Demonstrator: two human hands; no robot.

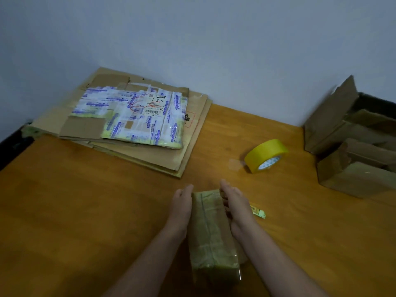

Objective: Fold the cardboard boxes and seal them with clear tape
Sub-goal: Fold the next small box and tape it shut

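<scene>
A wooden table [85,211] of an orange-brown colour is filling most of the view. A plain pale grey wall [192,39] is standing behind it. The room is looking dim.

A small box [211,230] is lying on the table near the front, in the middle, right between the two arms. It is long and thin. Its long side is running away from the person toward the wall, and the far end is leaning a little to the left. Shiny tape is covering its top, and a dark line is running down the top the long way.

The left hand [181,204] is pressing flat on the left side of the box. The right hand [234,205] is pressing flat on the right side. The fingers of both hands are lying straight and pointing away, not curling round anything.

A pile of flat cardboard [132,116] is lying at the back left by the wall. Its top sheet is wearing white and blue printed tape and a label. A yellow roll [265,151] is resting further back on the right, well apart from the box. A little yellow scrap [258,212] is lying just beside the right hand.

More boxes [351,181] are sitting at the far right, and the picture edge is cutting them off. The hands are hiding the long sides of the small box, its near end is looking blurry, and the label is too small to read
</scene>
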